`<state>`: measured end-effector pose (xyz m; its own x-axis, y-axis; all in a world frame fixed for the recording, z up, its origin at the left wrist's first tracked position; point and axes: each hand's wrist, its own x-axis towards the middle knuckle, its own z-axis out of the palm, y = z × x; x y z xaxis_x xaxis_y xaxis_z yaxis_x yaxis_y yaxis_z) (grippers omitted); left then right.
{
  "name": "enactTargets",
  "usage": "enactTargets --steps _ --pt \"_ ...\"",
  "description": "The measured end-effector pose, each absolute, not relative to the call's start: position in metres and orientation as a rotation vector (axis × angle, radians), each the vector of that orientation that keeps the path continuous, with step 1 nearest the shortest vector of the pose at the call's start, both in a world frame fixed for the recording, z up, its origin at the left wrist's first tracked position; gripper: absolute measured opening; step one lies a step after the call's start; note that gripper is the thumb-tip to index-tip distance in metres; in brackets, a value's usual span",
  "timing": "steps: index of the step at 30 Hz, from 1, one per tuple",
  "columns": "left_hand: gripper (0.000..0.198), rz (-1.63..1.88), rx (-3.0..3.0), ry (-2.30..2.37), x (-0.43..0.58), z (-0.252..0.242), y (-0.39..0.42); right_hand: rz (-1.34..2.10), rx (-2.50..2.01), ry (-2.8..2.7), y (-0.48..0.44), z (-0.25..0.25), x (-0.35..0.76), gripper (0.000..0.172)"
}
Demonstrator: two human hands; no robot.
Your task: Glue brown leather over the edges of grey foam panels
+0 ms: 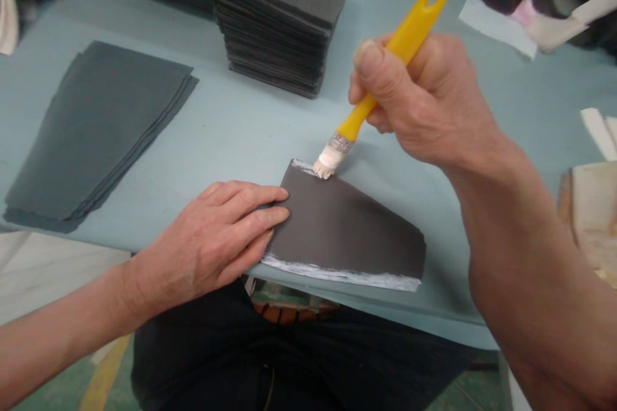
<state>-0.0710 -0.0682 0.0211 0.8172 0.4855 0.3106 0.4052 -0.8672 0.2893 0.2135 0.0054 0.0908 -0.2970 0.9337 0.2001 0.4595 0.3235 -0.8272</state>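
Note:
My right hand (414,90) is closed around the yellow handle of a paintbrush (405,38). Its white-coated bristles touch the far edge of a dark grey trapezoid sheet (347,225), close to its left corner. A short white streak lies on that far edge, and a broader white band runs along the near edge. My left hand (226,225) rests flat with fingers stretched out, the fingertips on the sheet's left side. I cannot tell whether it is one sheet or a few layered ones.
A loose pile of similar dark sheets (101,128) lies on the blue-green table (250,122) at left. Tall stacks of dark pieces (279,19) stand at the back. White scraps (499,22) lie at the right rear, and a beige item (598,212) is at the right edge.

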Motion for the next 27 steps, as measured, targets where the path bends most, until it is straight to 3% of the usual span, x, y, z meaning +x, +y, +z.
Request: enactTargets --steps 5,22,27 --pt "0.026 0.568 2.776 0.692 -0.072 0.021 -0.068 0.873 -1.28 -1.943 0.007 0.087 0.218 0.046" --pt "0.034 0.521 2.719 0.715 -0.077 0.016 -0.069 0.909 -1.261 -1.928 -0.008 0.089 0.24 0.057" --pt "0.037 0.511 2.703 0.73 -0.079 0.015 -0.069 0.853 -1.228 -1.865 -0.009 0.09 0.234 0.052"
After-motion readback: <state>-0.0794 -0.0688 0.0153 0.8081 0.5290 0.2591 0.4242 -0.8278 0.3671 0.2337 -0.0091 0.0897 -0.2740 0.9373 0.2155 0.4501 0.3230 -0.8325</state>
